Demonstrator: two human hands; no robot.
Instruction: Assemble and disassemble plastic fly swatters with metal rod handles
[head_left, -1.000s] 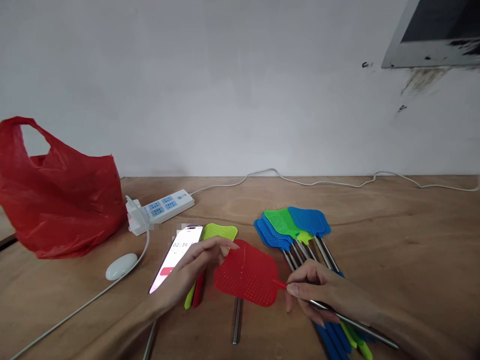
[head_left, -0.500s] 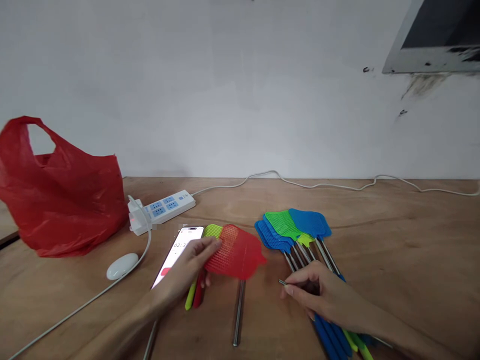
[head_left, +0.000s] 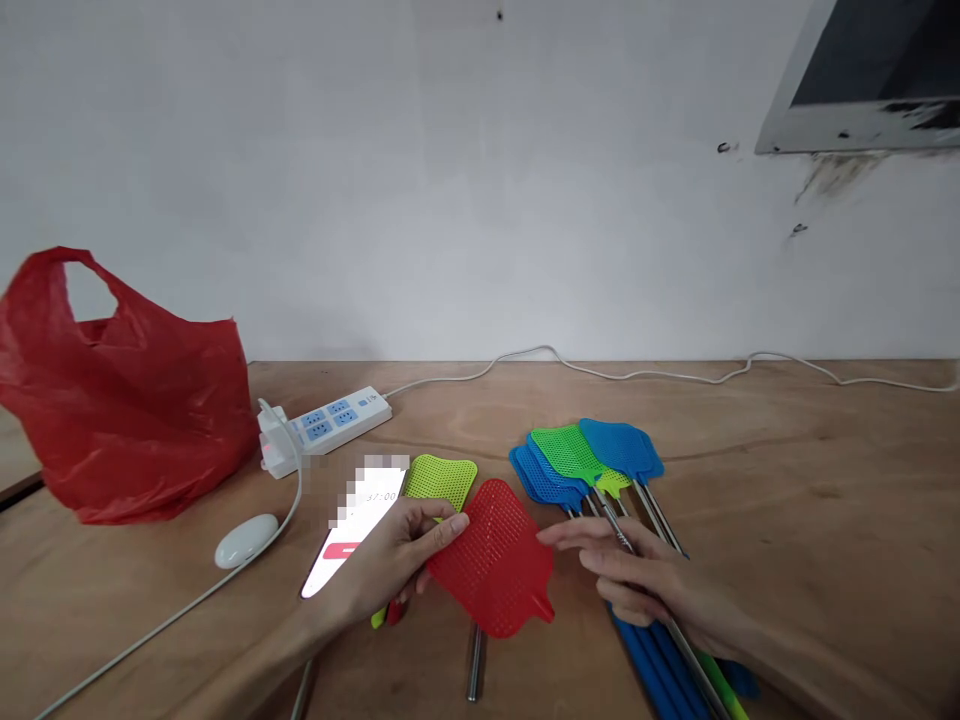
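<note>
My left hand [head_left: 409,550] is closed on the edge of a red fly swatter head [head_left: 499,560], thumb on top, its short neck pointing lower right. In my right hand [head_left: 637,575] a thin metal rod [head_left: 694,660] lies slantwise across the fingers; the fingertips are close to the red head's right side. Behind that hand is a pile of fly swatters with a green head [head_left: 566,452] and blue heads [head_left: 622,447]. Their blue handles [head_left: 652,670] stick out below it. A yellow-green swatter head [head_left: 442,480] lies beyond my left hand. Under the red head, a metal tube [head_left: 475,665] shows partly.
A lit phone [head_left: 360,530] lies left of my left hand. Farther left are a white power strip [head_left: 345,415], a white mouse-shaped object [head_left: 245,540] with a cable beside it, and a red plastic bag [head_left: 142,420]. A white cord [head_left: 637,375] runs along the wall.
The red head has turned and come slightly nearer, its neck now tilted downward. My right hand's fingers have spread, and the rod has swung so its tip points away from me.
</note>
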